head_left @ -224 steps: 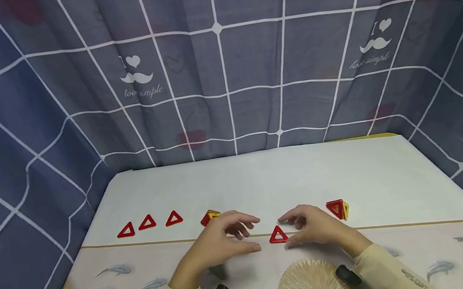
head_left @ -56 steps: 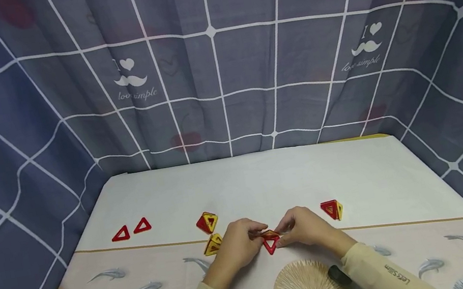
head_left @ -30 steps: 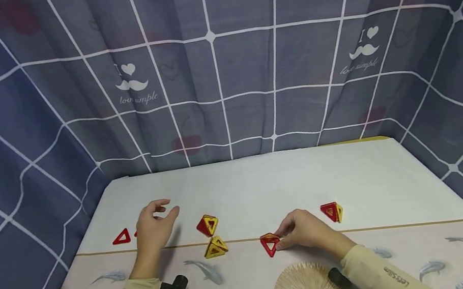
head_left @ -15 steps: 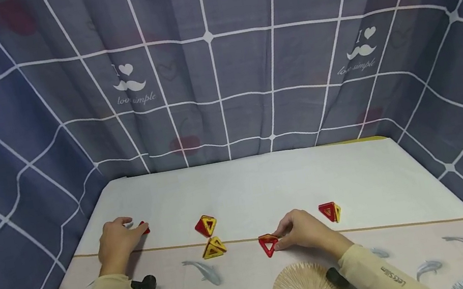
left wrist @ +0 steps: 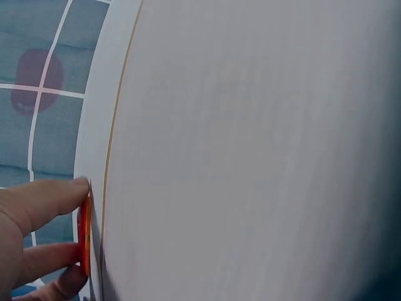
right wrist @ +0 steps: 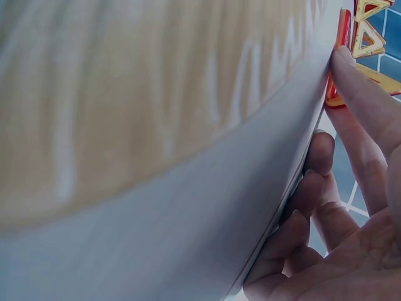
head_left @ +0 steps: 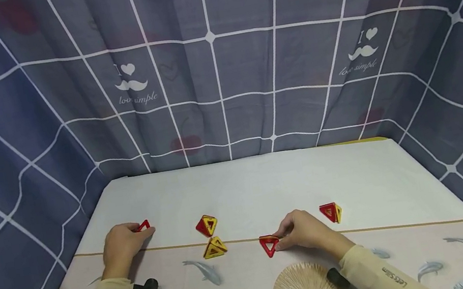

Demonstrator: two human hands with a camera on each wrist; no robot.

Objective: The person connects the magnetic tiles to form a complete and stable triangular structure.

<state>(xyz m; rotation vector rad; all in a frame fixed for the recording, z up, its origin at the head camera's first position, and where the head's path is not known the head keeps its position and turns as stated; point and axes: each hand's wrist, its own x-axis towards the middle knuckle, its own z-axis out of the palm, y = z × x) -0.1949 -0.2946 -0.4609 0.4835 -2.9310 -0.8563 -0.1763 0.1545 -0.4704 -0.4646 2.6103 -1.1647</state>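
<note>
My left hand [head_left: 122, 244] is at the left of the white surface, pinching a red triangular tile [head_left: 145, 224] between thumb and fingers. In the left wrist view that tile [left wrist: 86, 238] shows edge-on between the fingertips. My right hand [head_left: 304, 230] pinches a small build of red triangular tiles [head_left: 270, 246] by its right side, near the brown line. The right wrist view shows thumb and forefinger on its red edge [right wrist: 330, 94]. Between the hands stand a red-and-yellow pyramid [head_left: 206, 225] and a yellow one [head_left: 214, 247], close together.
Another red-and-yellow pyramid [head_left: 331, 212] stands right of my right hand. The white strip [head_left: 256, 181] runs along the back, with a patterned cloth [head_left: 247, 286] in front. A dark checked curtain [head_left: 240, 60] encloses the back and sides.
My left hand has left the middle build and gone left to the red tiles, where it pinches one. The right hand stays on its build. The left row once had three red tiles.
</note>
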